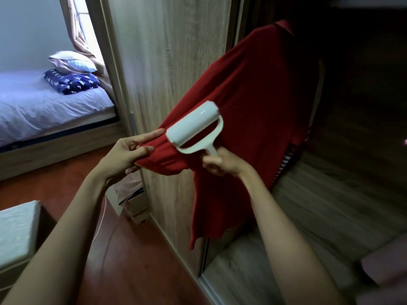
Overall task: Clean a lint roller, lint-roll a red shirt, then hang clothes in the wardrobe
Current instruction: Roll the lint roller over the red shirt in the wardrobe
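A red shirt [253, 89] hangs inside the open wardrobe [352, 150], its top in the dark at the upper right. My left hand [130, 153] pinches the end of the shirt's sleeve and holds it stretched out to the left. My right hand [220, 165] grips the handle of a white lint roller [193, 126]. The roller's drum lies on the stretched sleeve, just right of my left fingertips. A striped garment [284, 164] shows behind the red shirt.
The wardrobe's wooden sliding door [167, 62] stands just left of the shirt. A bed [44, 106] with a pillow and a star-patterned blanket lies at the left. A pale box [15, 230] sits at the lower left, cardboard boxes [134, 205] by the door's foot.
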Demonstrator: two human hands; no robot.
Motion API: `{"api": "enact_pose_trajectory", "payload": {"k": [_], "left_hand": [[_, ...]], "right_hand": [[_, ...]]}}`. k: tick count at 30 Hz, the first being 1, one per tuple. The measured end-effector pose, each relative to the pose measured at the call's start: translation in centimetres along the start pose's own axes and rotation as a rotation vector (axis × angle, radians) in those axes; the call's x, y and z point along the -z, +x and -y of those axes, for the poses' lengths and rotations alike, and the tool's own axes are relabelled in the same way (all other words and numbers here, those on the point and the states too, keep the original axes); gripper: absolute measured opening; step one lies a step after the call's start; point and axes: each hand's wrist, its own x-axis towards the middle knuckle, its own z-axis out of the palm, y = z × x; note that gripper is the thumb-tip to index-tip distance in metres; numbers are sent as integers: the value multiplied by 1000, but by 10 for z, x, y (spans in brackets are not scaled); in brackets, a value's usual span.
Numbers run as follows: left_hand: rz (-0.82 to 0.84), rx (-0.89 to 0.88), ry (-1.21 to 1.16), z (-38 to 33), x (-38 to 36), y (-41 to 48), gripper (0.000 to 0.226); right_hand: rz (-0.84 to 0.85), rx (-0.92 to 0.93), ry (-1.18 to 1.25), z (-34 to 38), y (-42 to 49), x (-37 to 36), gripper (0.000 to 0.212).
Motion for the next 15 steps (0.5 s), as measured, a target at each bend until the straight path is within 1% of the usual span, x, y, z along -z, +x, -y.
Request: {"api": "enact_pose_trajectory", "payload": {"k": [2, 3, 5, 6, 7, 9, 11, 12, 13, 14, 15], "left_hand": [[-27, 15, 38, -1, -2, -1, 44], [-29, 17, 55, -2, -2, -2, 45], [-34, 20, 86, -4, 0, -2, 44], [-35, 25, 97, -5, 2, -2, 44], [-37, 28, 104, -6, 3, -1, 44], [-37, 29, 111, -6, 5, 0, 45], [-37, 28, 108, -6, 5, 0, 45], [-41, 31, 106, -6, 5, 0, 46], [-45, 33, 105, -5, 5, 1, 46], [-47, 34, 104, -5, 4, 0, 47], [-49, 34, 103, -4, 4, 0, 47]], "right_hand": [[3, -48, -55, -25, -2, -9, 39], [3, -89, -42, -45, -8, -14, 39], [-30, -150, 37, -73, -22, -22, 36], [-64, -148, 105, -77, -24, -23, 36], [-107, -122, 196, -70, -23, -18, 35], [-205, 3, 332, -35, -13, -3, 36], [-226, 145, 417, 11, 0, 19, 43], [-200, 186, 438, 30, 6, 30, 47], [-157, 201, 468, 43, 11, 41, 46], [-98, 217, 510, 46, 14, 49, 42], [-43, 194, 533, 34, 13, 50, 38]]}}
